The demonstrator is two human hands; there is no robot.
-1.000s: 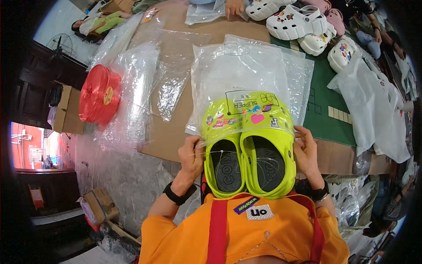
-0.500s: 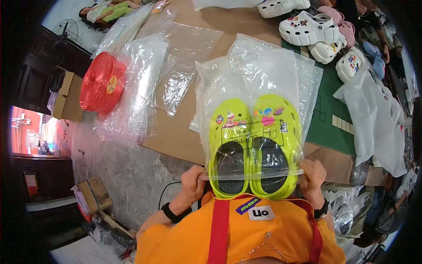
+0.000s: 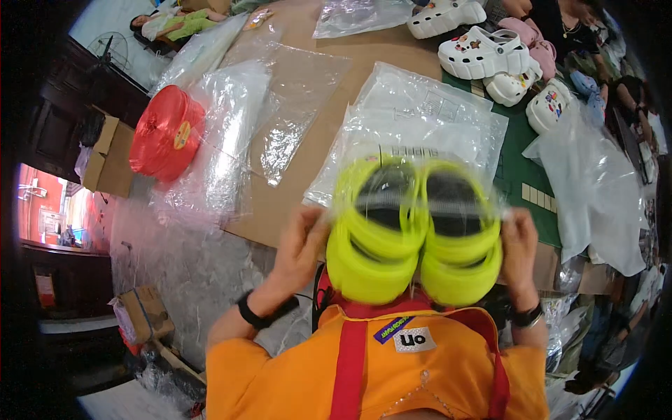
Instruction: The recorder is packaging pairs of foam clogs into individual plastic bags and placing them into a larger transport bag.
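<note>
A pair of lime-green clogs (image 3: 374, 273) with dark insoles stands heel-end toward me, blurred by motion. Their toes are inside a clear printed plastic bag (image 3: 413, 151), while the heels stick out of its mouth. My left hand (image 3: 302, 241) is closed at the left end of the bag's mouth, and my right hand (image 3: 519, 248) at the right end. Just past the bag, more frosted plastic bags (image 3: 427, 98) lie flat on the brown tabletop (image 3: 269, 213).
Left on the table sit a red roll of plastic tape (image 3: 164, 133) and a heap of clear bags (image 3: 224, 140). White clogs (image 3: 483, 52) stand far right, near a green cutting mat (image 3: 514, 143) and bagged shoes (image 3: 588, 182). Another person (image 3: 560, 24) is at the far right.
The clogs have tipped up, their heels lifting and now showing toward me. Both hands have risen away from my body with the bag's mouth, moving slightly apart.
</note>
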